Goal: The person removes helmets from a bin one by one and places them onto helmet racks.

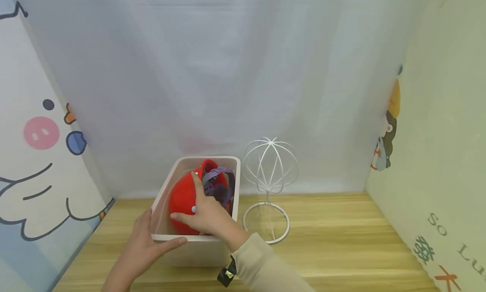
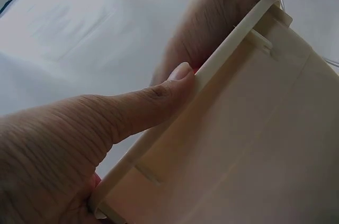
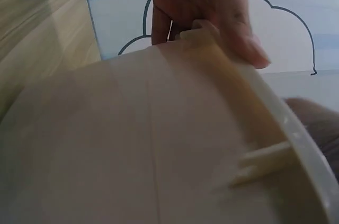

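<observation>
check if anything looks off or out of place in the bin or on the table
Nothing looks spilled or broken. The red helmet lies tipped on its side in the cream bin, straps showing, under the right hand. The left hand grips the bin's rim. The wire stand stands upright and bare.

Red helmet [image 1: 183, 201] (purple straps) inside cream bin [image 1: 197, 252] on table

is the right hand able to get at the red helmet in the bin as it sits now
Probably yes: the right hand already rests on the red helmet through the bin's open top, while the left hand grips the near rim.
</observation>
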Demonstrator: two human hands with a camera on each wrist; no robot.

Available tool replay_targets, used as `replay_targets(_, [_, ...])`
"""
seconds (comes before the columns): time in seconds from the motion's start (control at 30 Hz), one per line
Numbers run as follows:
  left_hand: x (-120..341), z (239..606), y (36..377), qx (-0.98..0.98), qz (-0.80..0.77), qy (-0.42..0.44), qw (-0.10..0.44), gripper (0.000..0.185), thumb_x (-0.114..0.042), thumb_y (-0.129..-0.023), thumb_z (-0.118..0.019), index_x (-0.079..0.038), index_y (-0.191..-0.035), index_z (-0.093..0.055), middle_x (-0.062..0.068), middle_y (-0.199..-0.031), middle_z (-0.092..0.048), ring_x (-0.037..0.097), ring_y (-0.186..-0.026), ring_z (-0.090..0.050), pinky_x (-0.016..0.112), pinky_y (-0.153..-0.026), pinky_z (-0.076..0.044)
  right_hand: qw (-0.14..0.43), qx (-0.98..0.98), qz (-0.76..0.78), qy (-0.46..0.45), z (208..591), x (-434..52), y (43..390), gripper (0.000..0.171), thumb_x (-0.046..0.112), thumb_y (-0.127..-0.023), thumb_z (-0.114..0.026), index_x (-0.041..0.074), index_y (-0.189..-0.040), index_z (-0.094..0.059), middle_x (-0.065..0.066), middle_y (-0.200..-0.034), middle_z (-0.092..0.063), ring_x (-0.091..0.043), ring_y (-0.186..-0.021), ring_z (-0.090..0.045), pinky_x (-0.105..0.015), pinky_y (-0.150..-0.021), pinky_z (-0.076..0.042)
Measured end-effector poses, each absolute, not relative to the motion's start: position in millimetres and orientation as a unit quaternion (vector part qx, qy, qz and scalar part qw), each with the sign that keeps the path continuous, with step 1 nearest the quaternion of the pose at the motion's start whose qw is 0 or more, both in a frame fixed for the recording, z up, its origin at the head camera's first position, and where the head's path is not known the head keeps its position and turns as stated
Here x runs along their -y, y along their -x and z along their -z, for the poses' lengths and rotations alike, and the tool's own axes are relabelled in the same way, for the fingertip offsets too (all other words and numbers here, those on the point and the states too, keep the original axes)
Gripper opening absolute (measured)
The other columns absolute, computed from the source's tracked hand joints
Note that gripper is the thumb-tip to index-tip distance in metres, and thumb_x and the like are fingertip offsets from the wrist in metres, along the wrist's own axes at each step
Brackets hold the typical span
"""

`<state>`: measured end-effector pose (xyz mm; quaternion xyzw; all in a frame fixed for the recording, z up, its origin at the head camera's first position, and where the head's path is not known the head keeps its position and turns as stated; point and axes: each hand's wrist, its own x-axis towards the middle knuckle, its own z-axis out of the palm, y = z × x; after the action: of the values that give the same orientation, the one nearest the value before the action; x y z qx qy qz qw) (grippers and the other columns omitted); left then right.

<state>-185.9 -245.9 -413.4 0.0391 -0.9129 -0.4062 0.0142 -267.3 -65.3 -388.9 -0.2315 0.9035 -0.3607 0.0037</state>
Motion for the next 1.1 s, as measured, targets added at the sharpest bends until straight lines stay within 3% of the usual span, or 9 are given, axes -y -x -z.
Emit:
replay_targets(0.2, [244.5,414.1,186.1,0.902,0.429,-0.042,0.006,0.121,-0.063,-0.066,-0.078,-0.021,-0.154,-0.007,0.015,-0.152,-0.023,0.036,-0.128,-0.038,0.049,-0.082,-0.059,-0.062,-0.927,0.281,0.238,391.6,69.0,265.1,0.092,0.048,-0.087,-0.068,0.028,-0.154,-0.009,0.004,-0.061,-0.059,-0.012,-0.052,-0.058,-0.025,-0.053,-0.05])
replay_targets(0.33, [243.2,414.0,186.1,0.908,0.416,-0.046,0.002,0.123,-0.064,-0.067,-0.077,-0.019,-0.155,-0.003,0.016,-0.153,-0.02,0.038,-0.128,-0.038,0.051,-0.083,-0.058,-0.08,-0.923,0.285,0.245,391.8,65.5,266.5,0.08,0.046,-0.091,-0.062,0.023,-0.153,-0.017,0.004,-0.054,-0.052,-0.01,-0.043,-0.049,-0.021,-0.046,-0.046])
replay_targets(0.57, [243.5,412.3,186.3,0.906,0.421,-0.056,-0.003,0.124,-0.065,-0.066,-0.077,-0.019,-0.155,-0.002,0.015,-0.152,-0.022,0.038,-0.129,-0.038,0.05,-0.082,-0.059,-0.106,-0.907,0.324,0.249,391.4,62.4,267.1,0.065,0.042,-0.097,-0.055,0.023,-0.15,-0.023,0.004,-0.052,-0.049,-0.008,-0.038,-0.046,-0.016,-0.041,-0.042])
replay_targets(0.77, [243.4,410.4,186.1,0.909,0.412,-0.063,-0.011,0.129,-0.068,-0.066,-0.075,-0.019,-0.156,0.004,0.018,-0.156,-0.014,0.041,-0.132,-0.031,0.056,-0.081,-0.057,-0.225,-0.862,0.36,0.278,387.7,56.0,266.6,0.053,0.024,-0.101,-0.048,0.022,-0.15,-0.028,0.004,-0.051,-0.046,-0.003,-0.036,-0.038,-0.013,-0.037,-0.036])
replay_targets(0.83, [244.3,411.2,185.1,0.911,0.408,-0.056,-0.004,0.129,-0.068,-0.065,-0.076,-0.022,-0.156,0.005,0.018,-0.157,-0.012,0.042,-0.133,-0.028,0.058,-0.081,-0.057,-0.26,-0.836,0.394,0.281,385.7,51.0,265.8,0.051,0.021,-0.101,-0.047,0.022,-0.149,-0.03,0.003,-0.053,-0.048,-0.004,-0.04,-0.044,-0.012,-0.043,-0.043])
replay_targets(0.9, [245.5,412.8,184.6,0.908,0.417,-0.038,0.011,0.126,-0.065,-0.065,-0.078,-0.028,-0.155,0.001,0.014,-0.157,-0.014,0.039,-0.134,-0.027,0.056,-0.081,-0.057,-0.276,-0.804,0.443,0.284,381.5,42.3,263.9,0.048,0.022,-0.102,-0.044,0.023,-0.149,-0.031,-0.001,-0.061,-0.057,-0.007,-0.053,-0.057,-0.014,-0.056,-0.053])
replay_targets(0.97, [245.8,414.1,185.3,0.904,0.427,-0.015,0.031,0.122,-0.063,-0.064,-0.08,-0.036,-0.154,-0.003,0.008,-0.157,-0.016,0.036,-0.134,-0.027,0.056,-0.081,-0.057,-0.296,-0.768,0.491,0.288,373.6,30.9,261.5,0.046,0.024,-0.103,-0.042,0.023,-0.149,-0.033,-0.006,-0.079,-0.067,-0.012,-0.074,-0.068,-0.021,-0.072,-0.059])
replay_targets(1.1, [244.4,413.4,191.8,0.885,0.457,0.044,0.072,0.107,-0.054,-0.064,-0.084,-0.05,-0.147,-0.016,-0.013,-0.15,-0.027,0.023,-0.133,-0.032,0.054,-0.089,-0.055,-0.33,-0.689,0.554,0.329,346.6,5.1,255.0,0.046,0.016,-0.103,-0.042,0.02,-0.148,-0.035,-0.008,-0.095,-0.064,-0.014,-0.078,-0.063,-0.029,-0.08,-0.06])
